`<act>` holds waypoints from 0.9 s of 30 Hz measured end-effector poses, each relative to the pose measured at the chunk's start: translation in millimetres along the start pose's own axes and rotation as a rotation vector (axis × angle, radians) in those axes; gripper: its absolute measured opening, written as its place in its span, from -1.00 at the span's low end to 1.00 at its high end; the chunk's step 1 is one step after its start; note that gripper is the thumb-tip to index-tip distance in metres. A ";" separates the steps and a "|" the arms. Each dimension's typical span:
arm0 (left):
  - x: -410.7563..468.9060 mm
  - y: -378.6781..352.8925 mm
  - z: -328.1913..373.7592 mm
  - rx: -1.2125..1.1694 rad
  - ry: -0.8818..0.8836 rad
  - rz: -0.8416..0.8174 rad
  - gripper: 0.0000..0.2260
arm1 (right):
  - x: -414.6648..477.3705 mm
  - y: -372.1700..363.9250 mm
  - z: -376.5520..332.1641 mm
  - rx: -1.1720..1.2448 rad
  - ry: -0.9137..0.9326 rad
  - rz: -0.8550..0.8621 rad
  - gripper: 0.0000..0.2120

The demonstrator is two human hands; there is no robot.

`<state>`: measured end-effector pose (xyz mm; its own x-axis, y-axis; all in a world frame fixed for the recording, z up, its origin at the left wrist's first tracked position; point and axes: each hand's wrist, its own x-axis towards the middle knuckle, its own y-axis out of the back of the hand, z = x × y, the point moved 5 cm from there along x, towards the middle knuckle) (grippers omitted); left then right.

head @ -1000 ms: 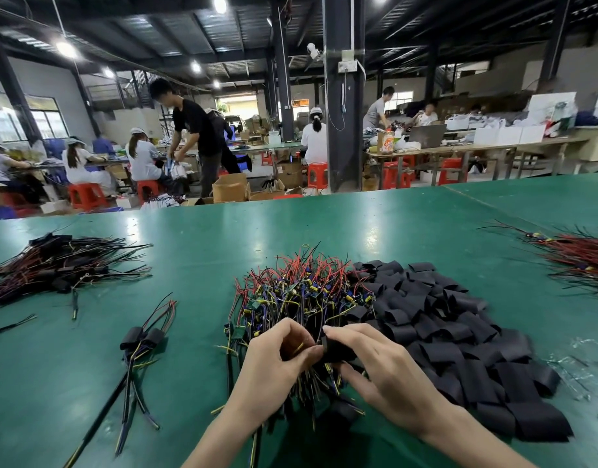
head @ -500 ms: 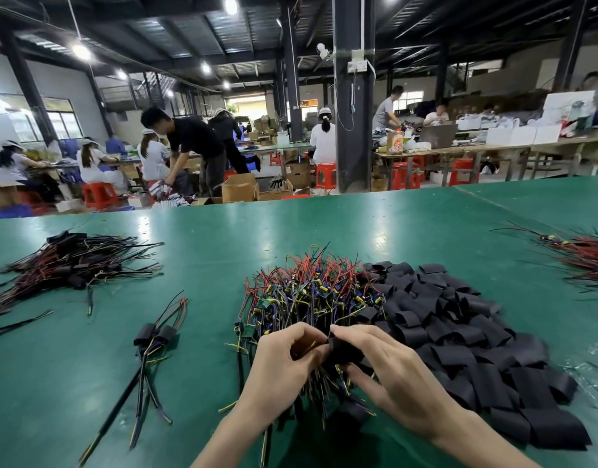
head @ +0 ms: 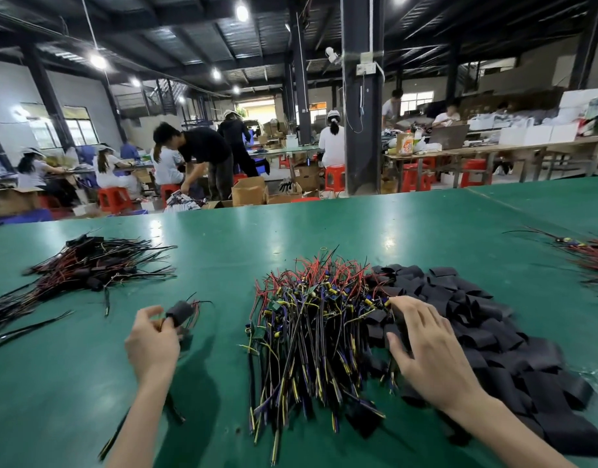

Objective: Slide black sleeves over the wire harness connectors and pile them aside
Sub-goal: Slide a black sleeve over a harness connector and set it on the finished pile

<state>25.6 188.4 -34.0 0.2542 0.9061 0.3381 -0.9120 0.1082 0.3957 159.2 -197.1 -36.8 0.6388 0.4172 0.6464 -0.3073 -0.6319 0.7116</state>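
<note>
On the green table, centre, lies a heap of unsleeved harnesses: red, yellow, blue and black wires. Touching its right side is a spread of flat black sleeves. Left hand is held left of the heap, above the table, thumb and fingers pinched on one sleeved harness; thin wires stick out of the sleeve's far end. Right hand rests where heap and sleeves meet, fingers straight and splayed, clamped on nothing. Finished pile of sleeved harnesses sits at far left — well apart from the heap. Another wire bundle lies at the right edge — partly out of view.
</note>
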 end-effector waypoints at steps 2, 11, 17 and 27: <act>-2.1 -1.3 -8.9 0.060 0.025 -0.008 -0.73 | -0.4 -4.6 7.9 -0.051 -0.059 -0.040 -0.52; -60.4 -37.4 83.8 0.082 -0.383 -0.153 -0.75 | -3.7 -29.9 28.0 -0.213 -0.125 -0.325 -0.55; -106.7 -109.6 153.2 0.341 -0.584 -0.565 -0.78 | -1.8 -26.3 33.8 -0.256 -0.163 -0.257 -0.61; -117.5 -125.8 167.2 0.585 -0.574 -0.603 -0.96 | -2.2 -34.2 50.9 -0.352 -0.219 -0.310 -0.59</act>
<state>164.3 0.0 19.3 0.8759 0.4174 0.2421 -0.3194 0.1256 0.9392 204.2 -209.6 -76.6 0.8587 0.3793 0.3447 -0.2750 -0.2264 0.9344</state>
